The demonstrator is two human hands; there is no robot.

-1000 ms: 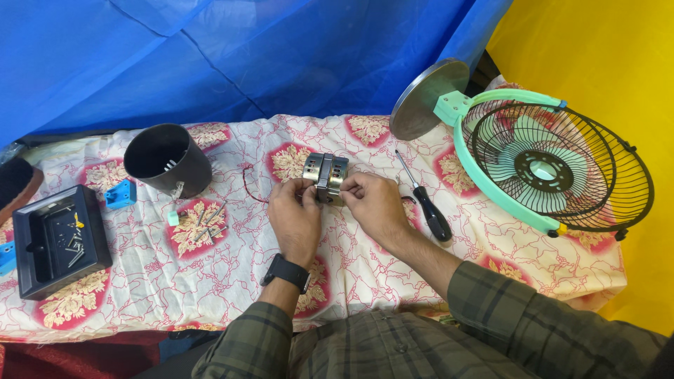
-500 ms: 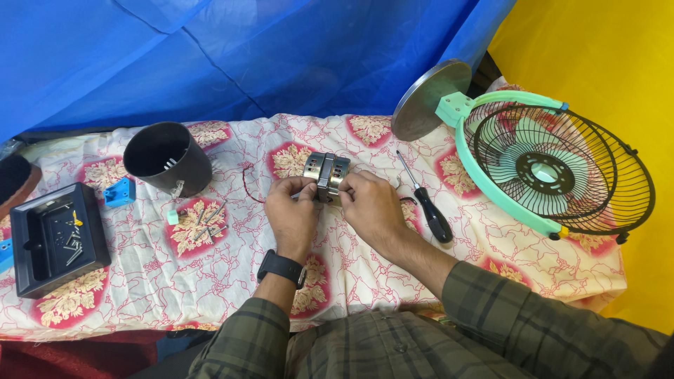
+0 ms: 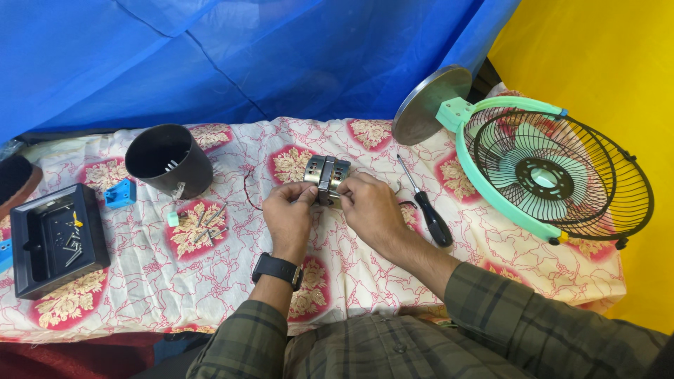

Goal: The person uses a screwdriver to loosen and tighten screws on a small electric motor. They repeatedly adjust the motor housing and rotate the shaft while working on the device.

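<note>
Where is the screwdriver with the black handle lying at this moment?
In the head view, the screwdriver lies on the patterned cloth, just right of the right hand and left of the green fan.

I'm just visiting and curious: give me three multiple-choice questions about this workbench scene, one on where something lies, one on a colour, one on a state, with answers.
1. Where does the screwdriver lie?
A. Inside the black tray
B. On the cloth, between the right hand and the fan
C. Inside the dark cup

2. What colour is the frame of the fan?
A. Mint green
B. Red
C. White

3. How is the metal motor part held?
A. Lying untouched
B. By one hand only
C. By both hands

Answers: 1 B, it lies on the patterned cloth just right of the right hand. 2 A, the ring around the black grille is pale green. 3 C, the left hand and right hand both touch it.
</note>
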